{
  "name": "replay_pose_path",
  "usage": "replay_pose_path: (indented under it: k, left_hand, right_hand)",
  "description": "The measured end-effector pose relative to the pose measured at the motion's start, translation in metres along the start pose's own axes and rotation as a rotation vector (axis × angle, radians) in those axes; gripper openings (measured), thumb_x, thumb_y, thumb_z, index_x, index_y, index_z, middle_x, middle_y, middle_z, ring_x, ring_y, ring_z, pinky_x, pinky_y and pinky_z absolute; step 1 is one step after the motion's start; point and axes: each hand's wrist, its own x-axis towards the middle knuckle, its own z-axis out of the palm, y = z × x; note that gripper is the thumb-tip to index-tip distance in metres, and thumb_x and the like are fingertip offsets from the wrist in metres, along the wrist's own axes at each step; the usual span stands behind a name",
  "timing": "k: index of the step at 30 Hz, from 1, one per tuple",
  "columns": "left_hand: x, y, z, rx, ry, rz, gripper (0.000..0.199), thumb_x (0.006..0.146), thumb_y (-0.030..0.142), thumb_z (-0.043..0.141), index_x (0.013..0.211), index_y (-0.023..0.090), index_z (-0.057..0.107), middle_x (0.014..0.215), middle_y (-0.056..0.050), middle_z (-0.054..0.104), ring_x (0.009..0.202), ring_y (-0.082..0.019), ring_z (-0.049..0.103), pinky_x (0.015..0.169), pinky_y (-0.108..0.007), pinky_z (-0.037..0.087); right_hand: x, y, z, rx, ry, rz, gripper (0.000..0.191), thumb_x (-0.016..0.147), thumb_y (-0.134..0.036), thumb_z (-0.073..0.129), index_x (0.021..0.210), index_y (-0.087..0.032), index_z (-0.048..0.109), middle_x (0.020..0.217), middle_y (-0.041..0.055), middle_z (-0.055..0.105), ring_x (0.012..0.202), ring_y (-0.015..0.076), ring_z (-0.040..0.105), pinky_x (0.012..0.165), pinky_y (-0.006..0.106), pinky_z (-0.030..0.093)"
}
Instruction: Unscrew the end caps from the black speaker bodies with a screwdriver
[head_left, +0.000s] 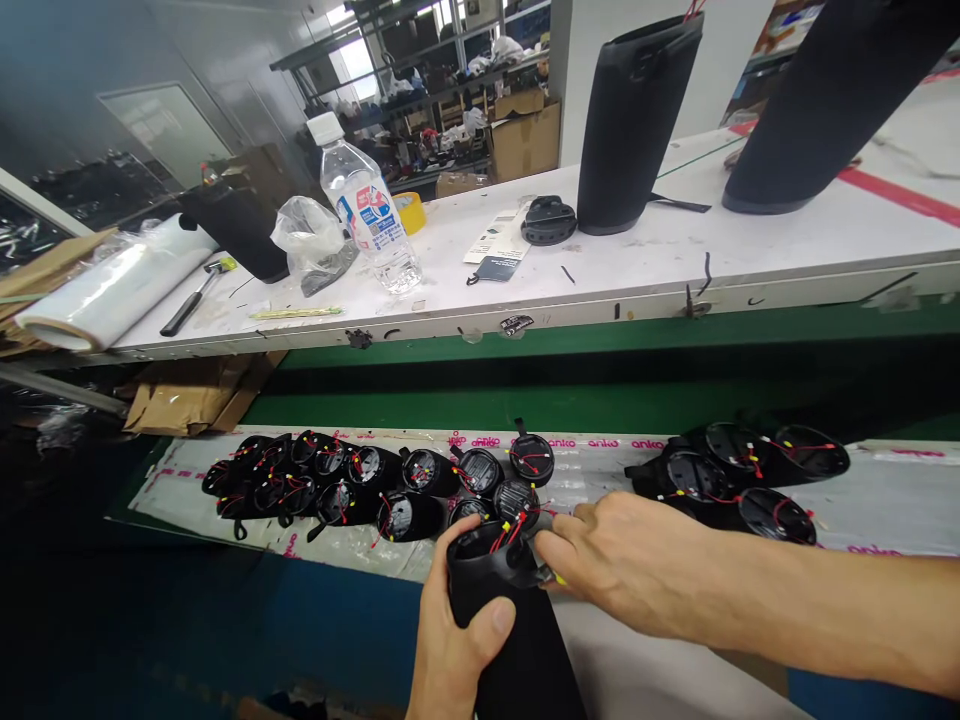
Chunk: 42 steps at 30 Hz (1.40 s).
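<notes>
Cupping the black tube in my left hand, thumb across its front, likely steadies its mouth above my palm for my right hand, near the red wires; what that hand pinches I cannot tell

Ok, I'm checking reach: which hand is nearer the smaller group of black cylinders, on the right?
Right. The right hand is left of the cylinder group, nearer the camera, beside the held cylinder; the left hand is farther left, wrapped around that cylinder.
</notes>
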Motion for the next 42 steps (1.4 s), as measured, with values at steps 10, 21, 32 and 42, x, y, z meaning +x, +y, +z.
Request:
replay_pose_path:
  k: [10,21,32,42]
  left_hand:
    - [0.005,-0.003,-0.001,-0.025,-0.063,-0.026,0.090,0.063,0.065,0.088,0.138,0.022,0.061,0.125,-0.013,0.079,0.117,-0.039,0.073,0.104,-0.044,0.054]
    - [0.012,-0.009,-0.006,-0.071,-0.112,-0.095,0.089,0.064,0.061,0.089,0.140,0.022,0.062,0.129,-0.015,0.078,0.122,-0.041,0.071,0.110,-0.050,0.052]
    - [0.012,-0.016,-0.002,-0.282,-0.083,-0.059,0.077,0.076,0.048,0.082,0.146,0.025,0.063,0.135,-0.012,0.076,0.130,-0.039,0.067,0.116,-0.048,0.048]
    - [0.011,-0.015,0.004,-0.243,-0.087,-0.062,0.077,0.077,0.051,0.081,0.146,0.025,0.061,0.137,-0.012,0.075,0.131,-0.040,0.067,0.116,-0.050,0.050]
  right_hand:
    - [0.003,0.003,0.007,0.115,-0.091,0.038,0.022,0.107,-0.039,0.062,0.096,-0.019,0.057,0.069,-0.0001,0.065,0.049,0.0172,0.053,0.046,0.039,0.012]
    - [0.007,0.006,0.005,0.157,-0.158,0.055,0.023,0.110,-0.038,0.057,0.099,-0.018,0.059,0.070,0.0015,0.068,0.049,0.0176,0.055,0.046,0.039,0.013]
    - [0.008,0.004,0.006,0.235,-0.051,0.139,0.022,0.106,-0.036,0.063,0.093,-0.019,0.057,0.075,0.0015,0.069,0.056,0.0178,0.062,0.049,0.037,0.015]
    - [0.003,0.007,0.007,0.145,-0.075,0.078,0.025,0.107,-0.039,0.062,0.094,-0.019,0.057,0.072,0.0016,0.066,0.053,0.0171,0.058,0.049,0.037,0.012]
